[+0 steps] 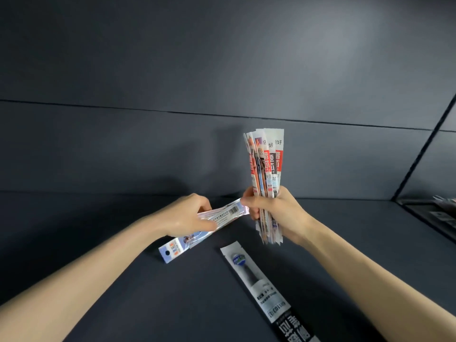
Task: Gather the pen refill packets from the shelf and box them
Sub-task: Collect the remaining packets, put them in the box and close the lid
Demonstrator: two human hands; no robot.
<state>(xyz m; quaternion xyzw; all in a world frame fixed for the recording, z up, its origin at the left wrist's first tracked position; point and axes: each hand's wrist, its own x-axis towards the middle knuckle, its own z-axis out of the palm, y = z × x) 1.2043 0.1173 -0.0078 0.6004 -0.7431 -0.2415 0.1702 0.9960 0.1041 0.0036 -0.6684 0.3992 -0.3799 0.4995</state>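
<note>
Left hand [190, 215] pinches a packet [204, 227], long axis aimed at the bundle [266, 183] fisted upright in right hand [274, 213] (tip touching). Another packet [261, 290] lies nearer right.

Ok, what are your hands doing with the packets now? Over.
Right hand gripping upright bundle. Left hand holds one packet, tip at right hand. One packet flat on shelf. No box in view.
</note>
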